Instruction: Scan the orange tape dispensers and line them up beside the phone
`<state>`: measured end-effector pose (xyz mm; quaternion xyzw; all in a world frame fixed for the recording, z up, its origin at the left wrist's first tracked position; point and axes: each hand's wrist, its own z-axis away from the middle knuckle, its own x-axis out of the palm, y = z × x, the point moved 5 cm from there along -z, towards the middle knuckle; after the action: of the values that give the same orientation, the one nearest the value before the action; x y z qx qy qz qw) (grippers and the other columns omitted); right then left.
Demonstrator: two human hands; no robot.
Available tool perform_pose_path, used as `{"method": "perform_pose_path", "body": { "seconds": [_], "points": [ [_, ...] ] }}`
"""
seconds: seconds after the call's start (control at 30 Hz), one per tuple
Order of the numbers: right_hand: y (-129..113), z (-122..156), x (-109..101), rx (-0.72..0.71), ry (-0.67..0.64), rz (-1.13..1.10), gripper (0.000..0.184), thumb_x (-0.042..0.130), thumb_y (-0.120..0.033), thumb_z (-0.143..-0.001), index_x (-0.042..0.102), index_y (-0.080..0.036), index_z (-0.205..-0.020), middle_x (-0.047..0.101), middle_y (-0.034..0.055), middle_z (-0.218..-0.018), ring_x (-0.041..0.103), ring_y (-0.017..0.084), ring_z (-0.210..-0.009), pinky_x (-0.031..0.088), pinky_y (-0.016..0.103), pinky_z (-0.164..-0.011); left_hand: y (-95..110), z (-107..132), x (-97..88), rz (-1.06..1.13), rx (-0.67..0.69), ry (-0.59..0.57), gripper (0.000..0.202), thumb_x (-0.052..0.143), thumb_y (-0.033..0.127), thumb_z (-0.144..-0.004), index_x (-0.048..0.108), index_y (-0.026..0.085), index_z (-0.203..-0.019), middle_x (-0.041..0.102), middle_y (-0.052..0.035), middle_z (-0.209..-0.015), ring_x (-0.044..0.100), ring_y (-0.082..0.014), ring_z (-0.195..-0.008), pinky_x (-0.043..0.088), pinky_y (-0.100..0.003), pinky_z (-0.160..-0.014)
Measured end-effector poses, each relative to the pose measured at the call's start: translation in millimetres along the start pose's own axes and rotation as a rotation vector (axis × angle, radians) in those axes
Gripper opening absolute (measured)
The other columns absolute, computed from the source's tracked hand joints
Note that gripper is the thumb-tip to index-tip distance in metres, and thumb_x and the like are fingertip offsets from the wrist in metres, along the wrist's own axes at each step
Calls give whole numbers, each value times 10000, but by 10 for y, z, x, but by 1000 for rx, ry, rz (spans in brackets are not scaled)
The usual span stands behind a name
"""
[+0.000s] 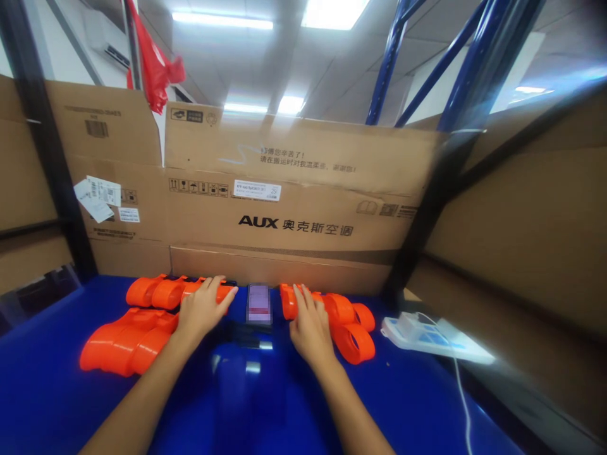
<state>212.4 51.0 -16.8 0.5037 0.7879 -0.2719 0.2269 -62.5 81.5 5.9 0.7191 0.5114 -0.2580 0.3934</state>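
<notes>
A phone (258,304) stands in the middle of the blue worktop (417,404). Its screen is lit and blurry. Everything here is placed from that phone.

Just left of the phone lies the left orange piece (161,292). It is made of round plastic tubes joined in a row. The left hand (203,311) lies flat on the end nearest the phone, with the fingers spread a little. It touches the piece but does not grip it.

Just right of the phone lies the right orange piece (348,322), with round rings at the end away from the phone. The right hand (309,327) rests flat on the end nearest the phone, fingers straight and close together. It holds nothing.

Further left of the phone, and closer to the person, lies a big orange piece (121,344). The left arm passes just beside it.

Well to the right of the phone sits a white power strip (429,335). A white cable (461,385) runs from it toward the person. Behind the phone stands a wide cardboard box (294,202) with black letters.
</notes>
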Motion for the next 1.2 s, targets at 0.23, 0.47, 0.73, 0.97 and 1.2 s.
{"method": "perform_pose_path", "body": {
  "seconds": [0.23, 0.47, 0.73, 0.97, 1.2],
  "points": [
    [77, -1, 144, 23, -112, 122, 824, 498, 2, -740, 392, -283, -1505, 522, 121, -1448, 548, 345, -1053, 414, 523, -888, 277, 96, -11, 340, 203, 13, 353, 485, 468, -953, 651, 276, -1197, 719, -49, -1129, 679, -247, -1021, 508, -339, -872],
    [58, 9, 156, 26, -131, 245, 766, 670, -96, -728, 458, -272, -1442, 484, 164, -1446, 495, 395, -1100, 396, 507, -845, 315, 157, -5, 553, 198, -1, 323, 522, 460, -933, 686, 255, -1121, 743, -18, -905, 648, -171, -685, 522, -308, -739],
    [57, -33, 113, 11, -196, 310, 644, 687, -169, -796, 483, -293, -1393, 540, 123, -1385, 501, 328, -1037, 375, 431, -828, 301, 158, 52, 671, 175, -10, 306, 544, 453, -925, 705, 245, -1081, 747, -28, -888, 661, -173, -714, 520, -296, -714],
    [32, -72, -74, 32, -205, 328, 654, 656, -265, -856, 414, -271, -1464, 475, 105, -1473, 464, 343, -1068, 382, 443, -822, 253, 149, 97, 840, 115, -28, 267, 581, 426, -910, 711, 245, -1057, 734, -24, -821, 676, -186, -722, 508, -287, -671],
    [-277, -3, -295, -126, 26, 116, 694, 623, -236, -874, 358, -259, -1514, 469, 93, -1495, 425, 352, -1120, 405, 501, -906, 356, 145, 182, 1265, -48, -235, 408, 667, 439, -849, 665, 200, -1180, 737, -75, -931, 679, -194, -759, 514, -266, -607]
  ]
}}
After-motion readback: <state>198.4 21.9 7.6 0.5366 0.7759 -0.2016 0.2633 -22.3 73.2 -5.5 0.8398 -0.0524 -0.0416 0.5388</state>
